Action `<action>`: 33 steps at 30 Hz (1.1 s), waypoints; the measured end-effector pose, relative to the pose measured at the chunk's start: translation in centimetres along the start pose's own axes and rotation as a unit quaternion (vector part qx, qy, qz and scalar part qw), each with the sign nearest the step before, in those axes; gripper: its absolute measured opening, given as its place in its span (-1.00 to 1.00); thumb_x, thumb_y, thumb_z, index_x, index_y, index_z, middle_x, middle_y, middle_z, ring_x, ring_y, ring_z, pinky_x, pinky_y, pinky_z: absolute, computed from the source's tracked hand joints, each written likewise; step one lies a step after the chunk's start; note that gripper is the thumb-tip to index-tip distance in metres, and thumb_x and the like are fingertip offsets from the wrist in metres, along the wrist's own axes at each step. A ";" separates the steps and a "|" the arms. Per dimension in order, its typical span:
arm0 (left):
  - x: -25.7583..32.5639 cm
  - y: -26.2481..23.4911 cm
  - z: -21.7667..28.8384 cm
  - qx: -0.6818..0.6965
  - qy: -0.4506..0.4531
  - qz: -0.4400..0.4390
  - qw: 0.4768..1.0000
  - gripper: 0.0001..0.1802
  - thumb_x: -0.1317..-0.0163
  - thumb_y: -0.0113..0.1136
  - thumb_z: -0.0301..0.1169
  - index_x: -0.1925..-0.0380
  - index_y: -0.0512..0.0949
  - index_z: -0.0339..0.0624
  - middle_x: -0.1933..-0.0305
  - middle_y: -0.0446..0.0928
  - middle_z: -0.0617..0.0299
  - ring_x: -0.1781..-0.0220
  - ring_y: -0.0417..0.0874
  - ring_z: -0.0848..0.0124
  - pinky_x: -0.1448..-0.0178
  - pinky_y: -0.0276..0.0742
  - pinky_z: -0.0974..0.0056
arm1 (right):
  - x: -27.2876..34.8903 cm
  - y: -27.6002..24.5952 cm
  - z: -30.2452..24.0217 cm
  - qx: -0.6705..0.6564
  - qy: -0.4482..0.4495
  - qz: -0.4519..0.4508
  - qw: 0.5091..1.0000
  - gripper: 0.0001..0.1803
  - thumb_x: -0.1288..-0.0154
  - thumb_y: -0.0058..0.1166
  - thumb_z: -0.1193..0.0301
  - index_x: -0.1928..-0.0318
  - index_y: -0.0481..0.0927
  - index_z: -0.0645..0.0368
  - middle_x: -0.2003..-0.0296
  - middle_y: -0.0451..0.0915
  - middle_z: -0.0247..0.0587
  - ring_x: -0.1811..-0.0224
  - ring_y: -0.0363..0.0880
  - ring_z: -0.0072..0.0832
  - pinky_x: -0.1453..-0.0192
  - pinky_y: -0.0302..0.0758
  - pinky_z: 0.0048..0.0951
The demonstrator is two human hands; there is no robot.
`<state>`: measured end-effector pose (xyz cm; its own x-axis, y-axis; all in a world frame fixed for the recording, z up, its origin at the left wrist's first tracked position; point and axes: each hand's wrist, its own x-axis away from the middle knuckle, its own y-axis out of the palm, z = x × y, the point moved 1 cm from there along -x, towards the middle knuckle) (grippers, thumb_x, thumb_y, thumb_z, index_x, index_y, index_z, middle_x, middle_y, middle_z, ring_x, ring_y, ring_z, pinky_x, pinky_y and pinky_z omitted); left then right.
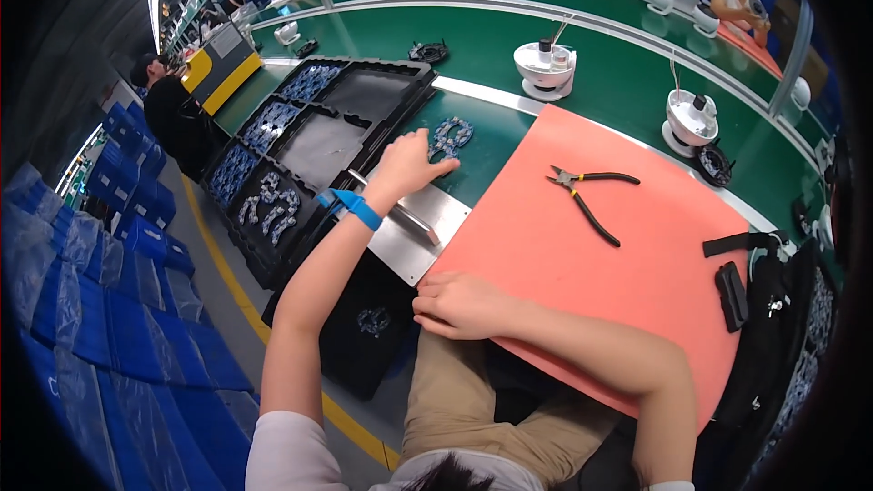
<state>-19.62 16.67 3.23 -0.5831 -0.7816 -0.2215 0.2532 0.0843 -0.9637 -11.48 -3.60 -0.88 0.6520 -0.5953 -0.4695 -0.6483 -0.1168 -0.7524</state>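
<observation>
The left hand (pixel 411 165) hangs over the smooth green worktop (pixel 477 168), its thumb stretched well away from the loosely bent fingers, with nothing seen in its grasp; whether it touches anything beneath is hard to tell. A blue fabric band (pixel 356 207) with a loose tail circles that wrist. Just beside the fingers lies a knobbly, curved cluster of blue-and-silver parts (pixel 452 136), flat on the green surface.

The right hand (pixel 464 305) rests at the near left corner of the orange mat (pixel 536 255), fingers folded inward; their undersides are hidden, so I cannot tell whether they grip anything. The mat is matt and flat, with a softly curving outline in this view. On it lie steel-headed pliers (pixel 591 200), their jaws parted and the slim black handles, marked with yellow, splayed into a V.

Between the hands sits a shiny metal plate (pixel 400 255) with a raised bar across it. To the left, a black moulded plastic tray (pixel 318 109) has squarish compartments, some packed with small blue-and-silver pieces and one lower one holding looser curved chains of them. Beyond the mat, glossy white rounded housings (pixel 546 68) stand on the green belt (pixel 627 82).
</observation>
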 end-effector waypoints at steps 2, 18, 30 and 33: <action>-0.7 0.7 0.3 0.000 0.007 -0.038 0.999 -0.20 0.11 0.42 0.07 0.14 0.40 -0.46 0.21 0.56 -0.18 0.10 0.61 -0.01 0.06 0.54 0.08 | 0.1 0.1 0.2 -0.004 -0.003 0.003 1.000 -0.79 -0.19 0.03 0.33 0.46 0.49 0.22 0.46 0.54 -0.14 0.21 0.53 -0.20 0.09 0.48 -0.21; 10.6 -6.1 7.4 0.054 0.143 0.122 0.981 -0.22 0.14 0.25 -0.54 -0.19 0.22 -0.38 -0.09 0.31 -0.11 -0.16 0.32 -0.01 -0.25 0.31 0.09 | -0.1 -4.6 4.9 -0.350 0.269 0.544 0.713 -0.66 -0.28 0.16 0.22 0.19 0.36 0.19 0.39 0.38 -0.34 0.51 0.38 -0.65 0.45 0.36 -0.59; 17.7 -5.5 7.6 0.030 0.099 0.054 0.993 -0.16 0.26 0.08 -0.63 -0.21 0.19 -0.42 -0.07 0.25 -0.11 -0.14 0.25 -0.06 -0.29 0.18 -0.01 | -0.8 -2.7 2.7 -0.292 0.281 0.412 0.816 -0.61 -0.25 0.18 0.17 0.24 0.41 0.26 0.62 0.38 -0.36 0.62 0.49 -0.61 0.51 0.36 -0.53; 18.2 -5.2 8.0 -0.018 0.122 0.063 0.990 -0.15 0.27 0.09 -0.62 -0.21 0.18 -0.43 -0.07 0.24 -0.13 -0.13 0.25 -0.07 -0.29 0.19 0.01 | -0.5 -1.7 2.5 -0.348 0.315 0.265 0.842 -0.51 -0.41 -0.04 0.09 0.40 0.63 0.31 0.63 0.59 -0.25 0.54 0.60 -0.66 0.46 0.45 -0.61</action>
<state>-25.39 -2.95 5.35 -0.7192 -0.5912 -0.3651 0.3105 0.1966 -0.9300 -9.73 -1.06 -0.49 0.0019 -0.9886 -0.1506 -0.9991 -0.0082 0.0413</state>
